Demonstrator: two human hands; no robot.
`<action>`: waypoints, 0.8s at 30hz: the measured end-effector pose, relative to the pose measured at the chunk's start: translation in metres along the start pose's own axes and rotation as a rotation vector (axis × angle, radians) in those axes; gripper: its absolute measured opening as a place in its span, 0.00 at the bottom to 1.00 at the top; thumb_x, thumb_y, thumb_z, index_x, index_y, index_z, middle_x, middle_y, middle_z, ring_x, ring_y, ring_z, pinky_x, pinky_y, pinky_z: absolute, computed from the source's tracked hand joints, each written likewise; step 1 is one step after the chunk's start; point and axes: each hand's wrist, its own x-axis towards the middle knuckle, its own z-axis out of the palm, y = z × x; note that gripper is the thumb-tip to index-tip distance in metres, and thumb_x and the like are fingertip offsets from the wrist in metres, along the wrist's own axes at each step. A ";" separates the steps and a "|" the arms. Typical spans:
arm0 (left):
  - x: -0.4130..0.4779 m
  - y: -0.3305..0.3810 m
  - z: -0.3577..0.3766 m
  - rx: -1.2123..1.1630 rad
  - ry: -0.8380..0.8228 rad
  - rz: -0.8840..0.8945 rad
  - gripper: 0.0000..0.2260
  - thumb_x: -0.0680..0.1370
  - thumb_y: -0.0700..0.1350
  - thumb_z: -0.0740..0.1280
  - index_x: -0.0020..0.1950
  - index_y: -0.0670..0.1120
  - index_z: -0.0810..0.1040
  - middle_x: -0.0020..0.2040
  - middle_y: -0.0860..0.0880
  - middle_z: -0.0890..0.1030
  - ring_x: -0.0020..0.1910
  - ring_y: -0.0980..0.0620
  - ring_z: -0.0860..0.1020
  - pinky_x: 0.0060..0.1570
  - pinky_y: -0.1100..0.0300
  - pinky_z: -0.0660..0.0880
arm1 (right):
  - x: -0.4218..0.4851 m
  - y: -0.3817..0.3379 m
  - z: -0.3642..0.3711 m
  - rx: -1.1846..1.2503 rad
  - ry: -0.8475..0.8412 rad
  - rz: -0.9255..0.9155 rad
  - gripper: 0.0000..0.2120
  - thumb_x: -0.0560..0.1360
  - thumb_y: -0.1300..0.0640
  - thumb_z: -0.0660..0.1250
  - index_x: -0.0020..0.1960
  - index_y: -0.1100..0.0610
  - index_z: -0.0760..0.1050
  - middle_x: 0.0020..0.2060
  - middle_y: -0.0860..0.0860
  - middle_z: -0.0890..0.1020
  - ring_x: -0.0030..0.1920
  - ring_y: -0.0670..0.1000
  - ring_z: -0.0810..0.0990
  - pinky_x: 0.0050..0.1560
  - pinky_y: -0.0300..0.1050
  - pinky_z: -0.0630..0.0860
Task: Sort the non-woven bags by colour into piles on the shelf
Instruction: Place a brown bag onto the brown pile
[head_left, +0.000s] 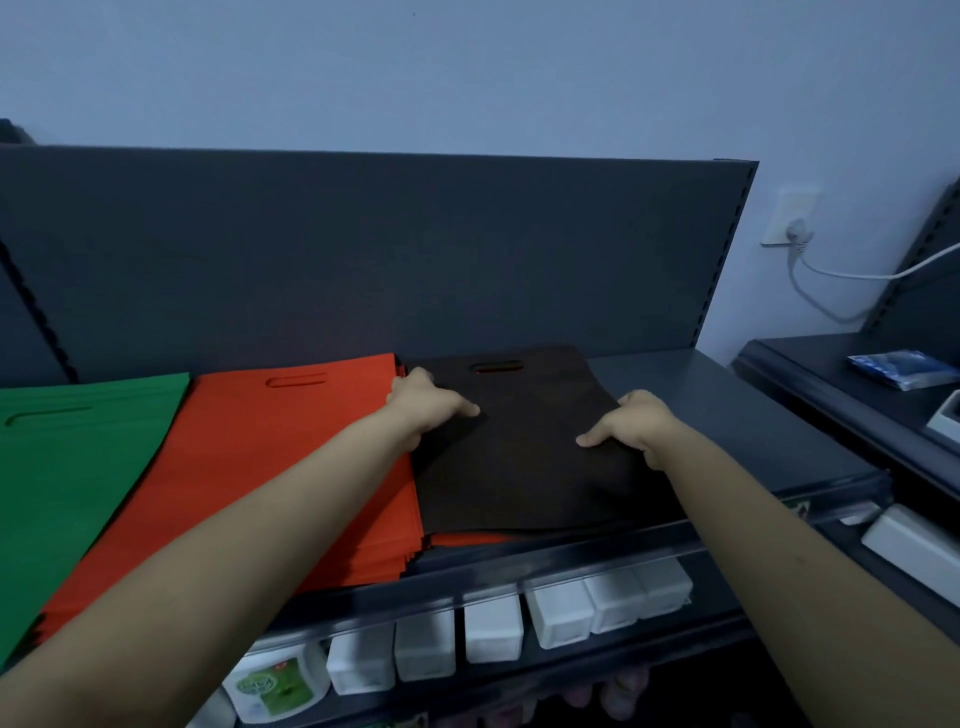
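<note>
On the top shelf (727, 395), right-hand end, there's one dark brown bag (524, 457) with both hands on it. The left hand (431, 402) pinches its left edge and the right hand (631, 423) its right edge, thumbs on top, fingers curled round. My guess is the two-sided hold keeps the floppy sheet flat while squaring it. Orange peeks through its handle slot (496, 368), so it's lying over orange. Count: three colours, one green pile (78, 457), one orange pile (291, 457). Sheets per pile, can't tell.

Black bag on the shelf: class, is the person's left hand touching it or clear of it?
Touching. The head view shows the left hand gripping the black bag at its left edge, thumb lying on top.
</note>
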 end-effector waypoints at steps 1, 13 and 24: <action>0.002 -0.001 -0.001 -0.040 -0.002 -0.011 0.40 0.63 0.49 0.80 0.71 0.42 0.68 0.68 0.43 0.70 0.66 0.43 0.71 0.65 0.51 0.70 | -0.001 0.000 -0.002 0.099 -0.038 0.022 0.20 0.63 0.66 0.79 0.52 0.64 0.75 0.46 0.60 0.82 0.45 0.59 0.82 0.44 0.53 0.81; -0.008 0.007 -0.024 -0.278 -0.159 -0.055 0.21 0.75 0.52 0.71 0.63 0.43 0.76 0.58 0.49 0.79 0.51 0.50 0.78 0.42 0.63 0.74 | 0.001 -0.011 -0.039 1.121 -0.213 0.120 0.10 0.77 0.70 0.61 0.39 0.59 0.71 0.29 0.51 0.76 0.20 0.44 0.73 0.20 0.31 0.67; -0.017 0.007 -0.039 -0.521 -0.252 0.030 0.21 0.72 0.27 0.66 0.63 0.41 0.75 0.49 0.42 0.82 0.43 0.46 0.81 0.39 0.57 0.79 | -0.012 -0.001 -0.024 0.400 -0.291 -0.028 0.14 0.70 0.75 0.63 0.51 0.62 0.78 0.48 0.60 0.83 0.45 0.59 0.83 0.39 0.46 0.80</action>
